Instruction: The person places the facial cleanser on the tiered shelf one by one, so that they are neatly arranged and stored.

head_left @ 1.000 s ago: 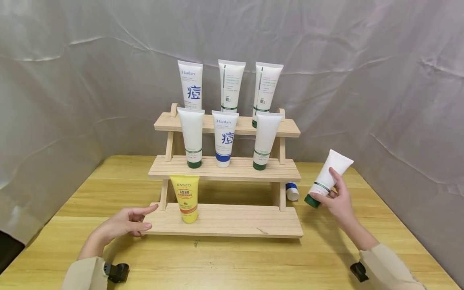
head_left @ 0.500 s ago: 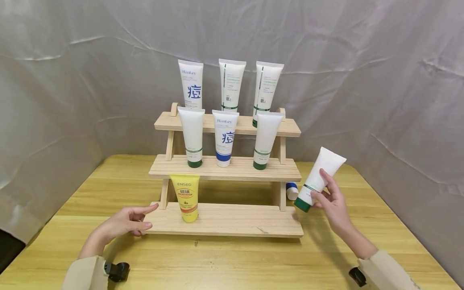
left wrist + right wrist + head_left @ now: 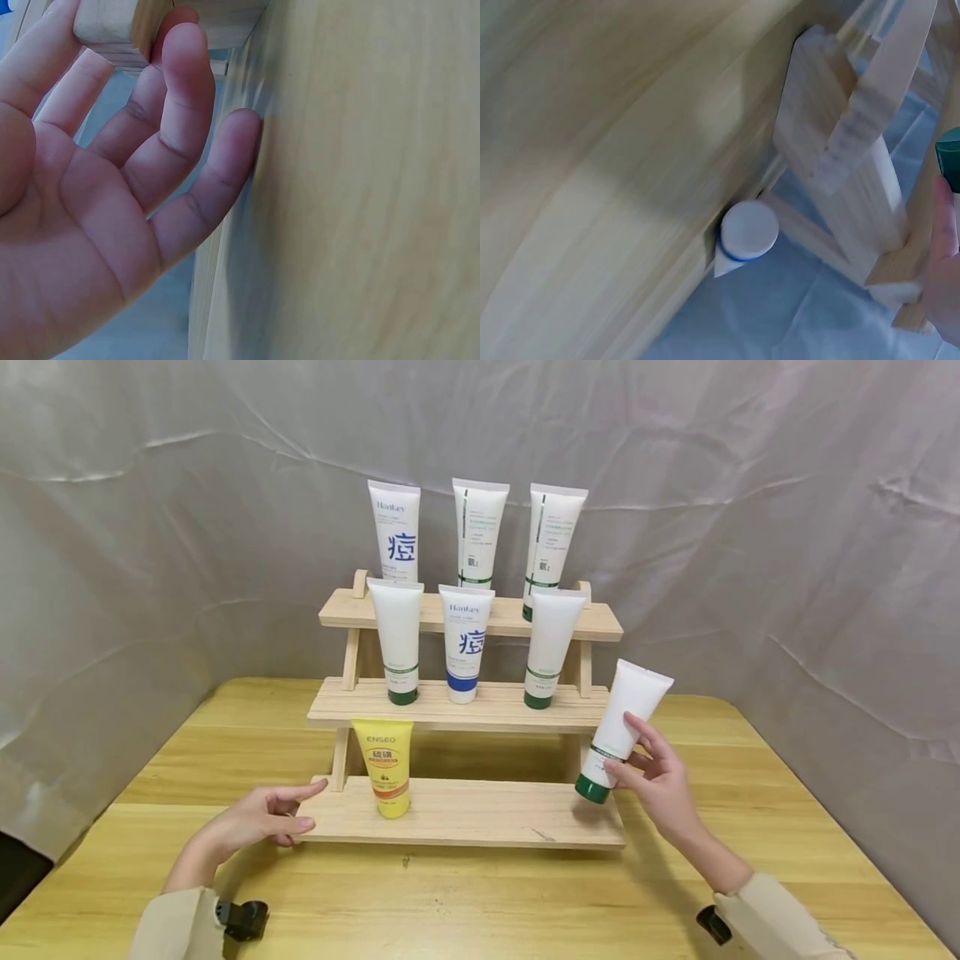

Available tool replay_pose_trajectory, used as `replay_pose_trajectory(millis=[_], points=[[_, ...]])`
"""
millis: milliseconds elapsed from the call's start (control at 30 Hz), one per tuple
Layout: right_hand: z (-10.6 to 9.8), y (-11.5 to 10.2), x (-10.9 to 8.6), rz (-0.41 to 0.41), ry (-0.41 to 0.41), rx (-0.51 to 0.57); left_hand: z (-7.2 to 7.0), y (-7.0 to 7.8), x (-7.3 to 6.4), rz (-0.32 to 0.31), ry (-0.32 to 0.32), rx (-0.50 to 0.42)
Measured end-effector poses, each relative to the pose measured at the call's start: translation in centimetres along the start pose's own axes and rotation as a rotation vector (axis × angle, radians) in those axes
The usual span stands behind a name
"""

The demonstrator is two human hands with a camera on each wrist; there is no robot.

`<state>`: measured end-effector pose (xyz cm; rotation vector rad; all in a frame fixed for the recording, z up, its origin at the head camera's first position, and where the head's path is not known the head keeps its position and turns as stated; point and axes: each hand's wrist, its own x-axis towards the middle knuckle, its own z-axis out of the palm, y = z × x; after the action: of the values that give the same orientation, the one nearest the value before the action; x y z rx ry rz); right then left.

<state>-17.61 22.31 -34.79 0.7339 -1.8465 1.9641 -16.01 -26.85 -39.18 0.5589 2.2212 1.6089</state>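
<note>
My right hand (image 3: 662, 789) holds a white tube with a green cap (image 3: 625, 718), cap down and tilted, over the right end of the rack's bottom shelf (image 3: 487, 817). In the right wrist view only the green cap (image 3: 949, 159) and part of the hand show at the right edge. My left hand (image 3: 251, 822) grips the left end of that shelf; the left wrist view shows its fingers curled about the board end (image 3: 112, 30). A yellow tube (image 3: 385, 768) stands on the bottom shelf, left of its middle.
White tubes stand on the upper tiers, among them a blue-capped tube (image 3: 466, 643) between two green-capped ones. Another white tube with a blue band (image 3: 748, 231) lies on the table beside the rack. A grey cloth (image 3: 712, 527) hangs behind.
My right hand has carried the white green-capped tube leftward, from beside the rack to over the bottom shelf's right end. My left hand has stayed at the shelf's left end.
</note>
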Motion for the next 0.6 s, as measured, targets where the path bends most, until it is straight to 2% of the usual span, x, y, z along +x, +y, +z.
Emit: replay_pose_trajectory(millis=[400,600], points=[[3.1,1.2,0.5,0.021,-0.05,-0.032,-0.1,0.1,0.0,-0.024,0.008,0.013],[4.6,1.5,0.6,0.051,-0.083,-0.093,-0.1,0.1,0.0,-0.014,0.004,0.018]])
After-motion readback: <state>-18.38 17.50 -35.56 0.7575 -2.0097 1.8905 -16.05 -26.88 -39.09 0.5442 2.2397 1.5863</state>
